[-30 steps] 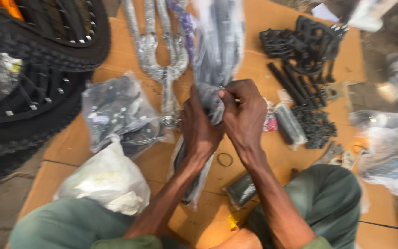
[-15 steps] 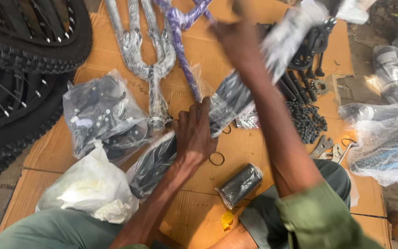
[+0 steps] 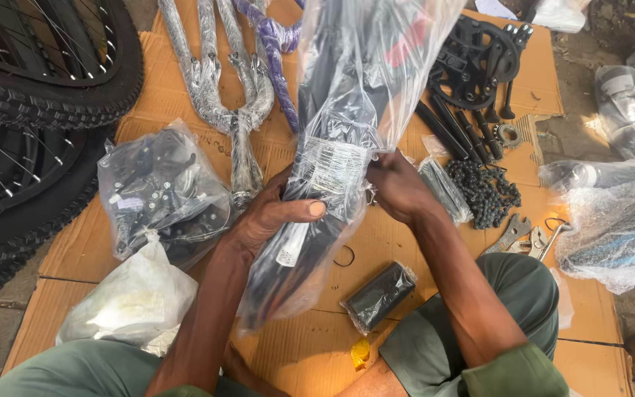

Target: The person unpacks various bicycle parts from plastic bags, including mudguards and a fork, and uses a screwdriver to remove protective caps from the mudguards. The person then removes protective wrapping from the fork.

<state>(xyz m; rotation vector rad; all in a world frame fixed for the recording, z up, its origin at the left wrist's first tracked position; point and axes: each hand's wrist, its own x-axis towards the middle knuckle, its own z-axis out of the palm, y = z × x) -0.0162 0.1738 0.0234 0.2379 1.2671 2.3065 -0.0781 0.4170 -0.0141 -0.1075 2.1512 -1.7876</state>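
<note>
A long clear plastic bag [image 3: 347, 132] with black parts inside stands tilted over the cardboard [image 3: 406, 250], held in both hands. My left hand [image 3: 270, 213] grips its lower middle, thumb across the front. My right hand [image 3: 398, 187] holds the bag's right edge at the same height. The bag's top reaches past the upper edge of the view.
Bicycle tyres [image 3: 45, 81] lie at the left. Wrapped metal forks [image 3: 233, 88], a bag of small black parts [image 3: 159, 191], a white bag [image 3: 130, 298], a black chain [image 3: 486, 192], a crankset [image 3: 475, 62], wrenches [image 3: 512, 234], a small wrapped black part [image 3: 378, 295] and bubble-wrapped parts [image 3: 615, 220] surround me.
My right hand came down from high up and now grips the bag's right edge. The long bag has risen off the cardboard into both hands.
</note>
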